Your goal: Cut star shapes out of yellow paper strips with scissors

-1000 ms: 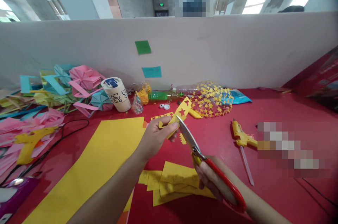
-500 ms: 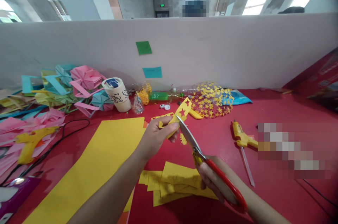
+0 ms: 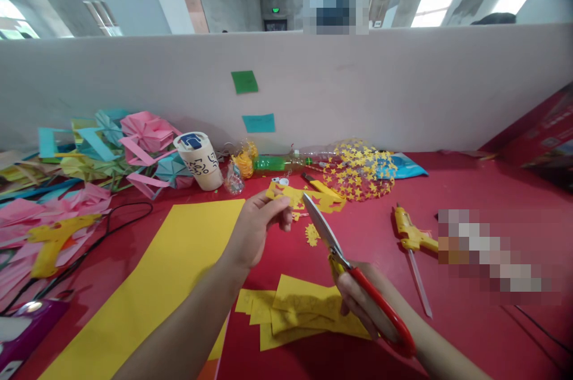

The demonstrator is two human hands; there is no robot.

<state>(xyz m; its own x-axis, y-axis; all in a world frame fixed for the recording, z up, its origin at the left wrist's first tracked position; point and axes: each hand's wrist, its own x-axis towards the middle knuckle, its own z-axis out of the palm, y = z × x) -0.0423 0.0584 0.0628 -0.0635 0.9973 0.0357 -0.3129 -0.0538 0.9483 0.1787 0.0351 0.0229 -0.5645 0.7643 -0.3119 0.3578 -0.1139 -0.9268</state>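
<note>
My right hand (image 3: 360, 299) is wrapped round red-handled scissors (image 3: 320, 222), whose blades look closed and point up and left. Their tips are close to a yellow paper strip (image 3: 307, 196) with star-shaped holes. My left hand (image 3: 264, 222) is pinched at the left part of this strip, thumb against the fingers; which of the overlapping yellow pieces it grips is partly hidden. Below the strip lies a small pile of cut yellow stars (image 3: 311, 235). Several yellow paper rectangles (image 3: 308, 308) are stacked nearer me, under the scissors and right hand.
A large yellow sheet (image 3: 170, 272) lies left. Glue guns (image 3: 56, 243) (image 3: 412, 234) rest on both sides. Folded paper shapes (image 3: 145, 132), a white cup (image 3: 199, 159), a green bottle (image 3: 271, 163) and a star-covered clear bottle (image 3: 358, 171) stand or lie before the white partition (image 3: 358, 82).
My left hand has shifted slightly left and up. The star-holed strip has swung from slanting upward to lying lower, stretching right. The scissors have hardly moved.
</note>
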